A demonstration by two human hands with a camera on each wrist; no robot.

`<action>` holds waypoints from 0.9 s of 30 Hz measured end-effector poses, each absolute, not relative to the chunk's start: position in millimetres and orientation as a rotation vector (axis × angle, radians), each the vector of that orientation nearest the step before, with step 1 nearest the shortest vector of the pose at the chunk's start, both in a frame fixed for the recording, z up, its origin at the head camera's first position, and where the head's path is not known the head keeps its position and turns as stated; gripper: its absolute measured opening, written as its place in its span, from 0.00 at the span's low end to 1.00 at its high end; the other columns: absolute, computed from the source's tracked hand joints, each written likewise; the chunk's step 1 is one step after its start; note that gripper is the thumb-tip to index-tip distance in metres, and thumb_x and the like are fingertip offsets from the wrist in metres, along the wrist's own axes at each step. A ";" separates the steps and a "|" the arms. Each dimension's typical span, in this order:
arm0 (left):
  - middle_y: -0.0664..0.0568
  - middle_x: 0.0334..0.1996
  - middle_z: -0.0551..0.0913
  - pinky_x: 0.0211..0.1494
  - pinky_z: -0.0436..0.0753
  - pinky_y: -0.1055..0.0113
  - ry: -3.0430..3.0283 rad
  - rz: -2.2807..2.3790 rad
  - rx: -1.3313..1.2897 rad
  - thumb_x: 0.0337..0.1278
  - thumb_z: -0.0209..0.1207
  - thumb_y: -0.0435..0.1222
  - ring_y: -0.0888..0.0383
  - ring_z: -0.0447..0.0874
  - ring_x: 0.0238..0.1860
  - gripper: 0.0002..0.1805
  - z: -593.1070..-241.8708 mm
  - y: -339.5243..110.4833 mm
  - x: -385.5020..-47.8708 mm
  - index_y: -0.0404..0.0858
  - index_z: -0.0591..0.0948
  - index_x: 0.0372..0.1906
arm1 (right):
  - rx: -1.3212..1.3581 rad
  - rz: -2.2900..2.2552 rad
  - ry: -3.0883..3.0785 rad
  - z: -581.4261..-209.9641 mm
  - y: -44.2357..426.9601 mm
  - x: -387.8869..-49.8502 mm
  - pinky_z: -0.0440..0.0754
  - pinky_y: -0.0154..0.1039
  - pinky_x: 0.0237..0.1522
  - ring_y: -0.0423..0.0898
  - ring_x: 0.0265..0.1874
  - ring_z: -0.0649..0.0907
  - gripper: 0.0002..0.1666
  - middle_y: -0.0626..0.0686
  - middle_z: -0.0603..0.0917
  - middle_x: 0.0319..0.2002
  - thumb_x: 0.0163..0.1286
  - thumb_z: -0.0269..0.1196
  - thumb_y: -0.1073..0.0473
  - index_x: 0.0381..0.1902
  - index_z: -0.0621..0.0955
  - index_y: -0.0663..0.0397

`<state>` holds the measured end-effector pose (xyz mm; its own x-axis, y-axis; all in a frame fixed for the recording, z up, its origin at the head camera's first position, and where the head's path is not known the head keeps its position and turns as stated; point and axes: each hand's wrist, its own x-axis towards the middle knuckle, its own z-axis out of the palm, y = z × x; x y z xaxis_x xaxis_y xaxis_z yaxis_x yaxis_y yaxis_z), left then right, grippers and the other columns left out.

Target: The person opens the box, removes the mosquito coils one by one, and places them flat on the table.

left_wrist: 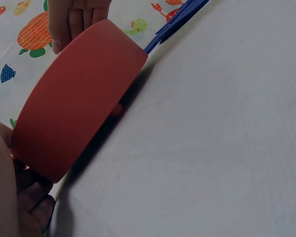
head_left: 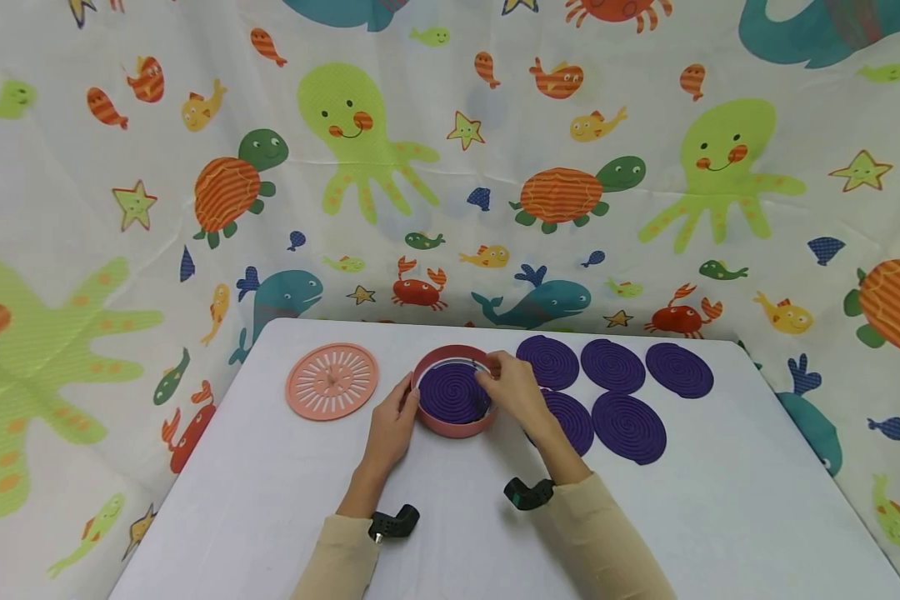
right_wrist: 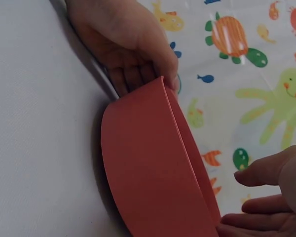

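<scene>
A round pink box (head_left: pixel 457 430) with a low wall stands at the middle of the table. Inside it lies a purple spiral coaster (head_left: pixel 453 392), flat side up. My left hand (head_left: pixel 392 423) grips the box's left side, its thumb at the rim, as the right wrist view shows. Over the right rim is my right hand (head_left: pixel 513 385); in the right wrist view its thumb stands apart from its straight fingers, which touch the rim. Part of the coaster's right edge is hidden by that hand.
Several more purple spiral coasters (head_left: pixel 628 427) lie flat to the right of the box, one partly behind the right forearm. A pink slotted disc (head_left: pixel 332 381) lies to the left on the white table (head_left: pixel 232 500). A sea-animal patterned cloth (head_left: pixel 435 167) hangs behind.
</scene>
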<state>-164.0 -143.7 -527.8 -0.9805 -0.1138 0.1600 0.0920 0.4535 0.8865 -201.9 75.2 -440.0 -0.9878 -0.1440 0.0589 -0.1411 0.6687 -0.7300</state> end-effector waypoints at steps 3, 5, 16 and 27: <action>0.49 0.69 0.75 0.74 0.73 0.54 -2.500 -1.536 0.003 0.76 0.49 0.48 0.53 0.72 0.72 0.27 -527.8 -143.3 -163.7 0.41 0.70 0.73 | -0.245 -1.202 2.854 -438.0 71.4 -203.1 0.86 0.52 0.56 0.58 0.53 0.85 0.29 0.65 0.85 0.54 0.69 0.64 0.55 0.62 0.77 0.67; 0.49 0.69 0.75 0.74 0.73 0.54 -2.500 -1.533 -0.004 0.76 0.49 0.48 0.52 0.72 0.72 0.28 -527.7 -143.3 -163.6 0.41 0.70 0.73 | -0.245 -1.161 2.857 -437.2 69.1 -204.2 0.86 0.52 0.57 0.58 0.54 0.85 0.29 0.65 0.85 0.55 0.69 0.65 0.55 0.63 0.77 0.67; 0.47 0.69 0.75 0.74 0.73 0.54 -2.490 -1.554 -0.025 0.77 0.49 0.47 0.51 0.72 0.72 0.28 -524.7 -144.1 -162.1 0.38 0.70 0.73 | -0.260 -0.943 2.871 -442.6 57.7 -213.2 0.85 0.51 0.59 0.58 0.57 0.84 0.30 0.66 0.84 0.56 0.69 0.65 0.53 0.63 0.77 0.68; 0.47 0.69 0.76 0.74 0.73 0.53 -2.484 -1.555 -0.027 0.77 0.49 0.47 0.51 0.73 0.71 0.28 -523.9 -144.5 -161.6 0.38 0.70 0.72 | -0.255 -0.820 2.861 -446.9 48.7 -216.8 0.84 0.53 0.60 0.61 0.59 0.83 0.30 0.66 0.83 0.58 0.70 0.65 0.53 0.62 0.77 0.68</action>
<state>-161.6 -144.5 -523.9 -0.9777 -0.0959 0.1871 0.1263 0.4433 0.8874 -216.8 48.7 -446.9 -0.9736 -0.2048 -0.1008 -0.1204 0.8358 -0.5356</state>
